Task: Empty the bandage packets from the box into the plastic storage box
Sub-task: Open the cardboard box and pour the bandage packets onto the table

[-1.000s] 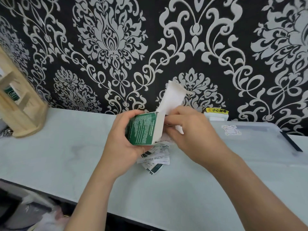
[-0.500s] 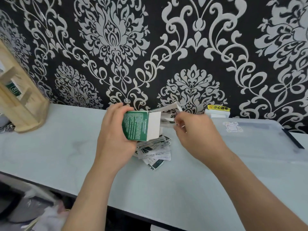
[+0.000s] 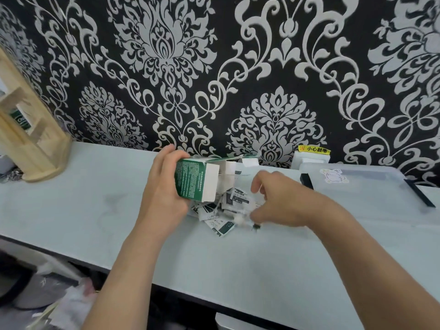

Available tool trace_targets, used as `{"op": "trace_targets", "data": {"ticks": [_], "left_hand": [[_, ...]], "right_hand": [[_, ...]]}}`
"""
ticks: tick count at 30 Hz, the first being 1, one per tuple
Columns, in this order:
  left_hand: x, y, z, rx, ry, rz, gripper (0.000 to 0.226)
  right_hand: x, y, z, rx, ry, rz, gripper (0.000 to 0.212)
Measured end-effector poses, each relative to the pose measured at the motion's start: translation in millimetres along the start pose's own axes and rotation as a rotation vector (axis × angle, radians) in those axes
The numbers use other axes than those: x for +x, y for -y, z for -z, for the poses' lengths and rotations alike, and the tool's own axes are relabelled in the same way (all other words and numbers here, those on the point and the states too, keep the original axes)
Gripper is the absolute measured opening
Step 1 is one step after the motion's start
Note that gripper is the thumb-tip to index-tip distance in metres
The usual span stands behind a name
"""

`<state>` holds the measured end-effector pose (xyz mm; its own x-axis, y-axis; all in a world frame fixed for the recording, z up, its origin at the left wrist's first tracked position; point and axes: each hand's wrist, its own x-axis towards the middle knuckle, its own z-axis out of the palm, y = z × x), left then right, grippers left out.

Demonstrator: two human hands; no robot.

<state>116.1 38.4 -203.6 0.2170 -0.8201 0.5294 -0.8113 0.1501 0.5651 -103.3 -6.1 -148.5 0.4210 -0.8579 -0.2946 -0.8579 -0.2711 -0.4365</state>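
Bandage packets lie heaped below the box, at the right hand.

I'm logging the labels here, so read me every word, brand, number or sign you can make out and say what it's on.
"小心触电": yellow label on the white wall fitting.
Green box: white small print, too small to read.
Bandage packets: print blurred, unreadable.
Sticker on the plastic storage box: a drawing, no readable words.
Green item in the wooden rack: unreadable.
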Motion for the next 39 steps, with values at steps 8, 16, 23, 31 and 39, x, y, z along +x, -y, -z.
{"op": "trace_targets", "data": {"ticks": [8,16,23,31,39], "left_hand": [[0,-2,-6,0.036,0.091,-0.039,0.08],[-4,-24,24,-0.139,0.156,0.149,0.088],[-15,-55,-2,0.179,0.019,-0.011,0.055],[-3,-26,-9,-0.163,-0.152,0.311,0.008],[7,-18,-3,-0.525,-0.247,0.423,0.03]], "right_hand": [[24,3,-21,0.818,-0.274,0.149,0.064],[37,8,-27,0.81,-0.379,0.121,0.01],[41,11,-27,0.812,-0.357,0.084,0.035],[47,6,-29,0.891,-0.307,0.047,0.023],[50,13,-32,0.966,-0.287,0.112,0.026]]}}
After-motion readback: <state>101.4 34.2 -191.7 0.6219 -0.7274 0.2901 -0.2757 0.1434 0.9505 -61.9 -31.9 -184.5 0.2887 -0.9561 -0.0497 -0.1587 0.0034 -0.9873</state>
